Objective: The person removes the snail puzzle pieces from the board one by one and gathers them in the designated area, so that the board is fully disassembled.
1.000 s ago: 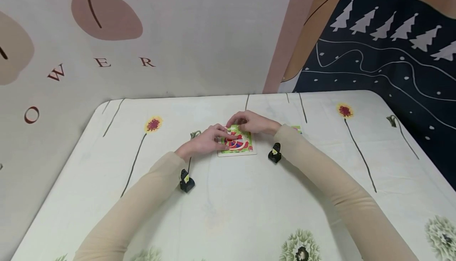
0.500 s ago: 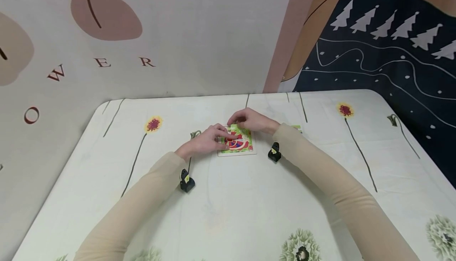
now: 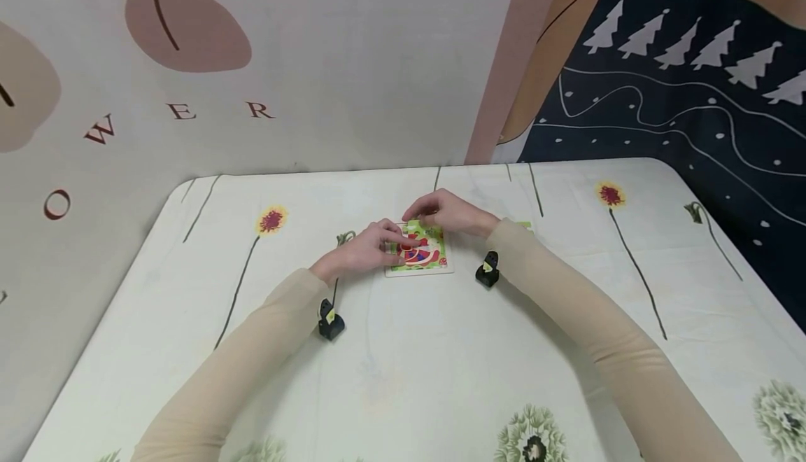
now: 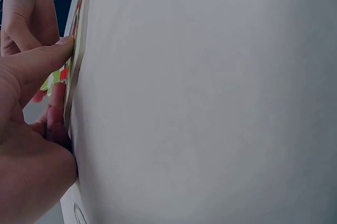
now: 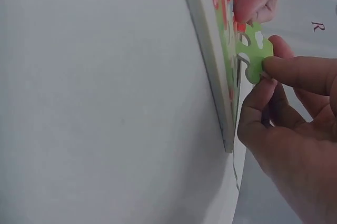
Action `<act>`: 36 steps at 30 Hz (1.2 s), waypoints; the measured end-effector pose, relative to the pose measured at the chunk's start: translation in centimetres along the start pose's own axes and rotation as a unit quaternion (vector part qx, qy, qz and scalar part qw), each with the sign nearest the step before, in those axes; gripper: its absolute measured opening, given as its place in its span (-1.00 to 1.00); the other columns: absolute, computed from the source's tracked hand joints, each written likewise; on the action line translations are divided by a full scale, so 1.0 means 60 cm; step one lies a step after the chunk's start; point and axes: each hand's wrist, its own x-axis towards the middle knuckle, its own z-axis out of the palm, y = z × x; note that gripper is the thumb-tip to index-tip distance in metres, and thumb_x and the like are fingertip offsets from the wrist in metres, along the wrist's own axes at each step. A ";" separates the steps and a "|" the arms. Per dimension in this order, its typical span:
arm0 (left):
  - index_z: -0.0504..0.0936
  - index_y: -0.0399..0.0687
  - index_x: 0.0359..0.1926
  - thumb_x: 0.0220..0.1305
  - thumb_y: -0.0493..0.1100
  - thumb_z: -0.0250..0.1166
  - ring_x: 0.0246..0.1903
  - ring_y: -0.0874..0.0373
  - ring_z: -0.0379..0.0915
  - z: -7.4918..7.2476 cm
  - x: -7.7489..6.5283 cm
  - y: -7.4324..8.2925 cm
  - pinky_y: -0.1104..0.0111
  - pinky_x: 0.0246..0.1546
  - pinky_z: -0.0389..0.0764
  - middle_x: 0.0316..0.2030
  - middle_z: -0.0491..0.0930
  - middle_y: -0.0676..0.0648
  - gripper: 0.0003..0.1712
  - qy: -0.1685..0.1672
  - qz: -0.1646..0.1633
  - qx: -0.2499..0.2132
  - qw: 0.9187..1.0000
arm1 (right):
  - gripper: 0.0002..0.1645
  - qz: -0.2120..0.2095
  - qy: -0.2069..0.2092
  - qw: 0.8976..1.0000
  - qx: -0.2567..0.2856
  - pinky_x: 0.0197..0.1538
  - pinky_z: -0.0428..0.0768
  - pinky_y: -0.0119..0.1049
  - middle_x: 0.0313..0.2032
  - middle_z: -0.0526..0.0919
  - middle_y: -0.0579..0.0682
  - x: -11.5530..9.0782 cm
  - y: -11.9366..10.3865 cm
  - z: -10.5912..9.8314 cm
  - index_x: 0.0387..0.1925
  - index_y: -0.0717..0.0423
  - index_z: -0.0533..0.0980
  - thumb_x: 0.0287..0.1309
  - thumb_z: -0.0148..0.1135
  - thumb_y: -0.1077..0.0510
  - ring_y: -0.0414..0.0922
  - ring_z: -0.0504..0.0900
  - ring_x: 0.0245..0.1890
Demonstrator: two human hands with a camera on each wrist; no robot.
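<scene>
A jigsaw puzzle in a pale-edged square board (image 3: 420, 273), printed in green, red and purple, lies on the table. My left hand (image 3: 362, 248) rests on its left side, fingers stretched over the picture and pressing on it. In the left wrist view a straight finger (image 4: 50, 58) touches the top of the board. At the far edge my right hand (image 3: 450, 211) pinches a green puzzle piece (image 5: 256, 58) between thumb and fingers. That piece stands tilted up from the board, its knobbed edge close over the picture, as the right wrist view shows.
Beyond the right forearm a bit of another green piece (image 3: 525, 225) shows on the table, mostly hidden by the sleeve. A white flower-printed cloth (image 3: 378, 364) covers the table, which meets a printed wall hanging (image 3: 352, 98) at the back.
My right hand has lifted slightly and moved a little toward the far side, at the puzzle's far edge. The left hand has stayed in place on the board.
</scene>
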 end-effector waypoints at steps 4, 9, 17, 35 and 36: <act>0.60 -0.02 0.23 0.30 -0.21 0.32 0.12 -0.04 0.24 -0.002 -0.001 0.003 0.20 0.07 0.28 0.11 0.41 -0.20 -0.53 0.001 0.001 -0.002 1.000 | -0.61 -0.009 -0.002 1.000 0.008 0.39 0.36 -0.02 0.16 0.65 0.12 -0.008 -0.004 -0.007 0.10 0.18 0.62 0.34 0.02 0.37 0.01 0.50 0.27; 0.61 -0.03 0.23 0.29 -0.23 0.30 0.17 -0.06 0.26 -0.001 -0.003 0.003 0.12 0.17 0.30 0.15 0.41 -0.22 -0.53 0.004 0.003 -0.001 1.000 | -0.63 -0.011 0.002 1.000 0.008 0.38 0.37 -0.02 0.17 0.65 0.10 -0.022 -0.007 -0.020 0.11 0.15 0.62 0.36 0.05 0.31 -0.01 0.51 0.25; 0.63 0.00 0.21 0.28 -0.22 0.31 0.07 -0.04 0.27 0.005 -0.003 0.008 0.23 0.00 0.32 0.15 0.40 -0.22 -0.54 0.014 -0.006 0.031 0.999 | -0.62 0.011 0.016 1.000 0.013 0.38 0.34 -0.01 0.19 0.63 0.11 -0.057 0.000 -0.044 0.13 0.18 0.61 0.37 0.05 0.31 0.00 0.49 0.25; 0.61 -0.10 0.22 0.34 -0.19 0.29 0.18 -0.07 0.33 0.012 0.005 0.045 0.07 0.23 0.40 0.17 0.45 -0.22 -0.57 0.013 0.025 0.054 0.998 | -0.61 0.077 0.057 0.995 -0.016 -0.29 0.47 -0.36 0.20 0.59 0.12 -0.145 0.044 -0.101 0.17 0.10 0.59 0.39 0.05 0.26 -0.11 0.52 -0.35; 0.61 -0.11 0.22 0.34 -0.19 0.29 0.17 -0.07 0.34 0.013 0.006 0.045 0.07 0.22 0.40 0.17 0.45 -0.22 -0.57 0.013 0.026 0.054 0.998 | -0.61 0.084 0.056 0.995 -0.014 -0.39 0.40 -0.38 0.20 0.58 0.11 -0.150 0.046 -0.104 0.18 0.09 0.58 0.40 0.05 0.25 -0.13 0.45 -0.42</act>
